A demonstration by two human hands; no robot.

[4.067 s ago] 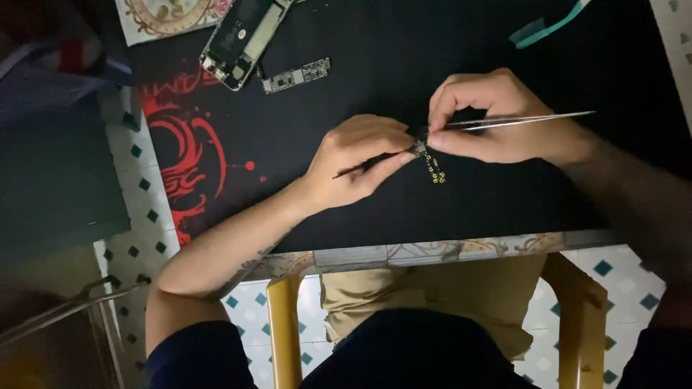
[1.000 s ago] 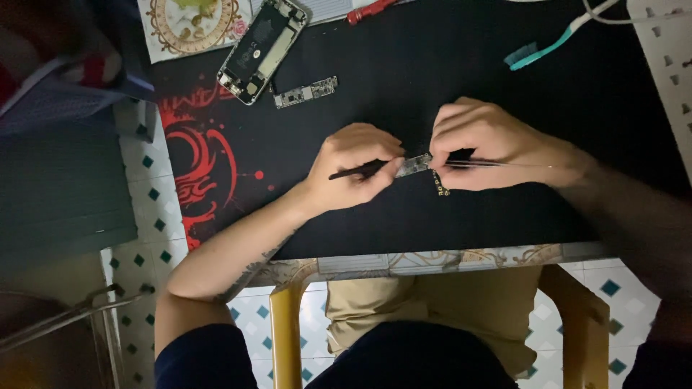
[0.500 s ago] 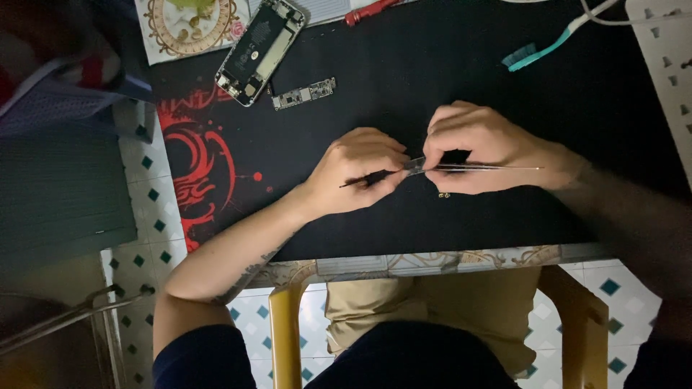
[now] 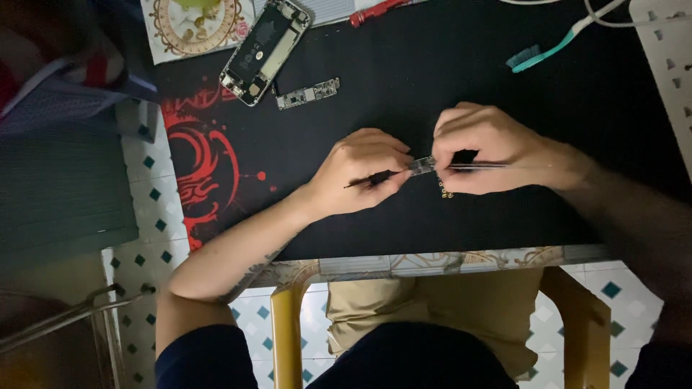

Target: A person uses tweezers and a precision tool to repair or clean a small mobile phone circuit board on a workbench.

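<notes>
Left hand (image 4: 360, 169): closed in a pinch on a thin dark tool (image 4: 367, 179), held low over the black mat (image 4: 404, 79); its tip meets the part between the hands.
Right hand (image 4: 497, 148): fingers curled shut around silver tweezers (image 4: 476, 166), which lie nearly level and point left.
Part (image 4: 422, 165): a small metallic piece, caught between the tweezer tips and the left fingertips, just above the mat near the table's front edge. Whether it is clamped or only steadied is hard to tell at this size.
Change: four seconds ago the tweezers stuck out long to the right and the hands sat apart; a second ago they had closed in. Now the hands are almost touching, the tweezers drawn deep into the right fist, and the view has barely shifted in the last half second.
Reading: the work has likely settled into fine, close handling of the part, with both tools bearing on one spot.
Below the part: a tiny gold-flecked bit (image 4: 445, 191) lies on the mat, just under the right hand.
Far side: an opened phone (image 4: 265, 50) and a narrow board (image 4: 308, 94) lie well apart from the hands, as they lay before; a teal toothbrush (image 4: 548, 50) is at upper right, a red screwdriver (image 4: 378, 10) at the top edge.
</notes>
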